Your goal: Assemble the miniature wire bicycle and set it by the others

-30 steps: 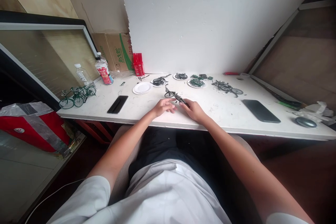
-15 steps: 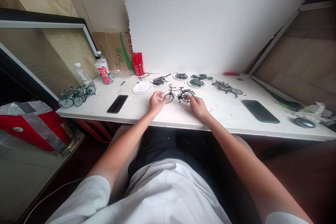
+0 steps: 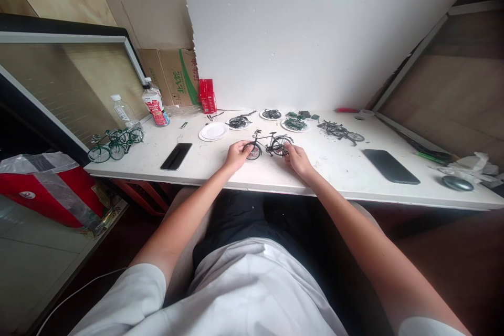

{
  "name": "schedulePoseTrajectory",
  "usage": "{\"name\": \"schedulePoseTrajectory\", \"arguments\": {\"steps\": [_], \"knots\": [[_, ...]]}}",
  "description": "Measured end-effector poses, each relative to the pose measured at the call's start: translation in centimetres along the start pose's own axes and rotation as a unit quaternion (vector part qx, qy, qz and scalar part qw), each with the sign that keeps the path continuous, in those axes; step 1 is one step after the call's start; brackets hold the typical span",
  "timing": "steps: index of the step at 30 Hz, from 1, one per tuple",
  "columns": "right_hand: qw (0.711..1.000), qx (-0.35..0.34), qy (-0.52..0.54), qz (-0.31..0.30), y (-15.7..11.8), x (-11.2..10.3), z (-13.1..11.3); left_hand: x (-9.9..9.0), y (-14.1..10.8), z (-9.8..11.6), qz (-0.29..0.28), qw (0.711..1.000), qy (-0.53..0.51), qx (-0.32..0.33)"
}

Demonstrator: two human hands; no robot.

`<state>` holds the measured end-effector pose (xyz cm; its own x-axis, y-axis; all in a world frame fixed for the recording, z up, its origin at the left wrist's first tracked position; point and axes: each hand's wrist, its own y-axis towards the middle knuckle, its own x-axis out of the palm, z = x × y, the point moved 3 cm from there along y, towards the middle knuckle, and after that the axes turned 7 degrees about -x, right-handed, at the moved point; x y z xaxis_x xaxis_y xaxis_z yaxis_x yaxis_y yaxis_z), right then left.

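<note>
A black model bicycle (image 3: 266, 139) stands upright between my hands over the white table, its handlebar end to the left. My left hand (image 3: 238, 154) is closed on the front wheel, thumb and fingers pinching its left edge. At the other end, my right hand (image 3: 296, 157) grips the rear wheel by its right side. Just behind the bicycle lie paper plates: one holds dark bicycle parts (image 3: 238, 122), another green parts (image 3: 295, 124), and a third black parts (image 3: 271, 114). A pair of plain white plates (image 3: 213, 130) sits behind my left hand.
Green model bicycles (image 3: 116, 143) stand at the left end of the table (image 3: 220, 174). A phone (image 3: 176, 156) lies nearer, with bottles (image 3: 155, 105) behind. Loose black parts (image 3: 339, 132), a dark flat slab (image 3: 390, 166) and a mouse (image 3: 457, 184) are to the right.
My left fingers have closed in on the front wheel, where they were more spread before. The bicycle has shifted slightly to the right and its front end has turned a little.
</note>
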<state>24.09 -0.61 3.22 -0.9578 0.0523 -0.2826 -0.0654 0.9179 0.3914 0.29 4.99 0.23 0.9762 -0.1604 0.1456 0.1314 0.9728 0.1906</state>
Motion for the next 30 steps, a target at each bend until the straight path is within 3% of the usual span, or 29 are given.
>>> {"name": "schedulePoseTrajectory", "arguments": {"steps": [7, 30], "knots": [[0.998, 0.022, 0.047, 0.03, 0.0, -0.04, 0.44, -0.03, -0.11, -0.12, -0.001, 1.0, 0.019, -0.008], [0.999, 0.015, -0.023, 0.044, 0.14, -0.12, 0.58, -0.02, -0.2, 0.03, -0.024, 0.998, 0.055, 0.009]]}}
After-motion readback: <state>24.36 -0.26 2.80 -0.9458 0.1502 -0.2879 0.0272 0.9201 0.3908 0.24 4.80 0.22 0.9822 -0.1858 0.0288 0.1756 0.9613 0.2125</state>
